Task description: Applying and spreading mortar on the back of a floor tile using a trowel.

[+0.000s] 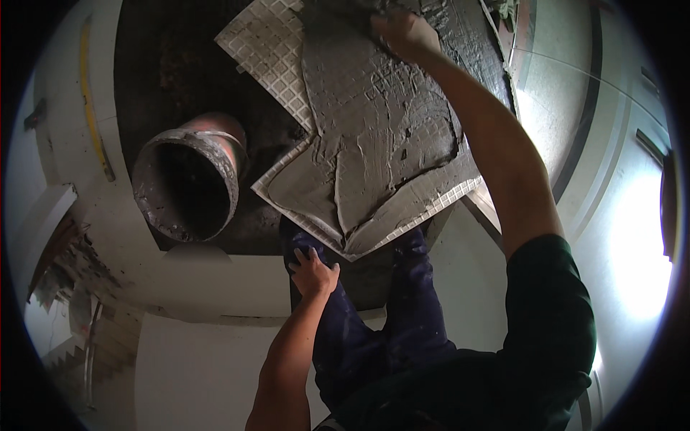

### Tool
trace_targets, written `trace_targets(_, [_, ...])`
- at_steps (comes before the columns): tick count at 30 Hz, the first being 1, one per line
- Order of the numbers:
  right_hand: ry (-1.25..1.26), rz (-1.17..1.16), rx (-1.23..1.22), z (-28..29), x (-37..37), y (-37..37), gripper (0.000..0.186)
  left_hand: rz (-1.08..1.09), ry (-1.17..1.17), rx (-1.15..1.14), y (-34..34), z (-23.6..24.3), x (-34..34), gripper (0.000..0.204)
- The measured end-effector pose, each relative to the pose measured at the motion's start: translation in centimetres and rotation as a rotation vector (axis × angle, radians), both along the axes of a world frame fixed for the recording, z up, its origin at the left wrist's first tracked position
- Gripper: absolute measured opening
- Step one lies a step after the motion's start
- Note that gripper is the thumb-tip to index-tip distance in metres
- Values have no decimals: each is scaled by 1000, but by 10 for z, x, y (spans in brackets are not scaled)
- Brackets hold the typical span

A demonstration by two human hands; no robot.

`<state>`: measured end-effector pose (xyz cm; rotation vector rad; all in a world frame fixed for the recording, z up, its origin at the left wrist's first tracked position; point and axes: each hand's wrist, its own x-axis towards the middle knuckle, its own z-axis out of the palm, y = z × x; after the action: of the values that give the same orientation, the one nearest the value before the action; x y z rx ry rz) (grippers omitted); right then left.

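A large tile [269, 61] lies with its ribbed, pale grid side up, an angular notch cut into its left edge. Wet grey mortar [374, 151] covers most of it in ridges and smears, leaving grid bare at the upper left and along the near edges. At the far part of the tile my right hand [408, 36] is closed, slightly blurred, around the handle of what looks like a trowel; its dark blade is hard to separate from the mortar. My left hand [314, 274] rests on my left knee, fingers spread, holding nothing.
Left of the tile a mortar-crusted bucket [185, 187], reddish outside, leans on a dark mat [169, 79]. A yellow level-like bar [90, 100] lies farther left. Stairs [108, 359] show at the lower left. Bright light falls on the floor at right.
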<state>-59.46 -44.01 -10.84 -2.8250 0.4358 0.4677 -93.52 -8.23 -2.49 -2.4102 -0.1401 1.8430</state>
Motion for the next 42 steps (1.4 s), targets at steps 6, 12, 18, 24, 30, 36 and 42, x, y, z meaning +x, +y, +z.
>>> trace_targets(6, [216, 7, 423, -59, -62, -69, 54, -15, -6, -15, -20, 0, 2, 78])
trace_targets(12, [726, 277, 454, -21, -273, 0, 52, -72, -19, 43, 0, 3, -11, 77])
trace_targets(18, [676, 131, 452, 17, -398, 21, 41, -139, -51, 58, -28, -2, -11, 80])
trace_targets(24, [-107, -166, 28, -9, -421, -45, 32, -260, -11, 133, -44, -4, -19, 83])
trace_targets(30, [-67, -694, -30, 3, -379, -150, 41, -256, -45, 168, -57, -3, -28, 80])
trace_targets(36, [-512, -1684, 702, -27, -390, -145, 43, -269, -114, 105, -53, -9, -29, 77])
trace_targets(42, [-639, -1771, 1256, 5, -244, -110, 40, -210, -100, 91, -39, -8, -16, 76])
